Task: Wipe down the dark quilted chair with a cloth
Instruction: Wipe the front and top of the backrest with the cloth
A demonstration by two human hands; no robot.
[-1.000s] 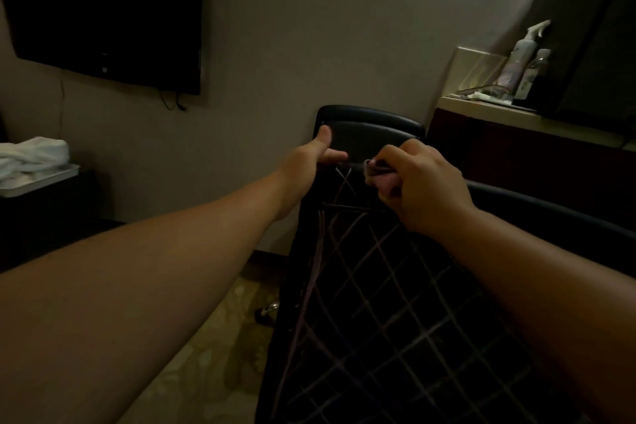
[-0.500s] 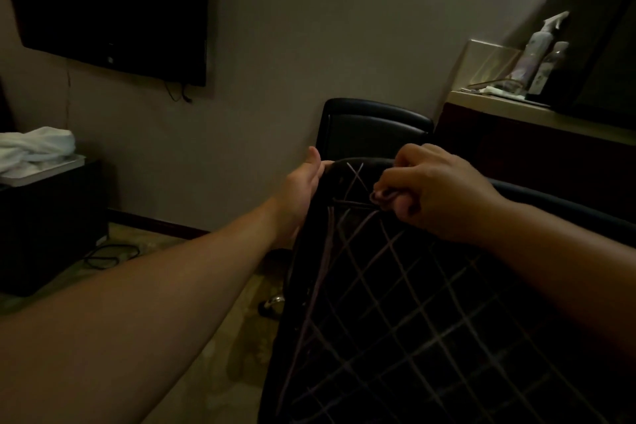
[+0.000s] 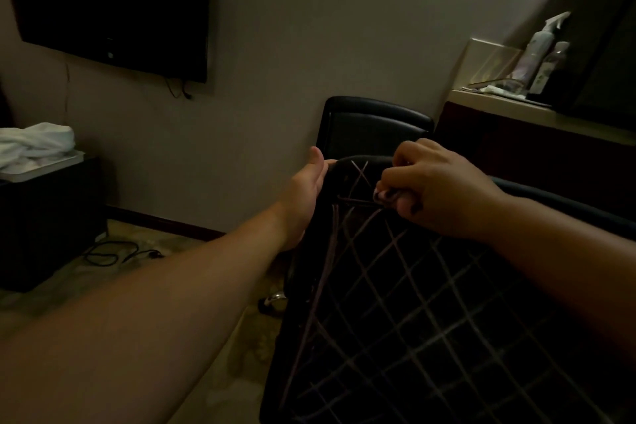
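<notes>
The dark quilted chair (image 3: pixel 413 320) fills the lower right of the head view, its back crossed by pale diamond stitching. My left hand (image 3: pixel 306 189) grips the chair back's upper left corner, thumb up, fingers hidden behind the edge. My right hand (image 3: pixel 433 189) is curled round a small bunched cloth (image 3: pixel 383 195), of which only a pale edge shows under the fingers. It presses the cloth against the top of the chair back.
A second black chair (image 3: pixel 371 127) stands just behind, against the wall. A counter (image 3: pixel 537 113) at right carries spray bottles (image 3: pixel 540 52). A wall TV (image 3: pixel 113 3) hangs upper left; white towels (image 3: pixel 34 144) lie on a dark cabinet. A cable (image 3: pixel 117 253) lies on the floor.
The view has swung left and the quilted chair back sits lower against the chair behind. My right hand with the cloth has slid slightly along the top edge; my left hand keeps its grip.
</notes>
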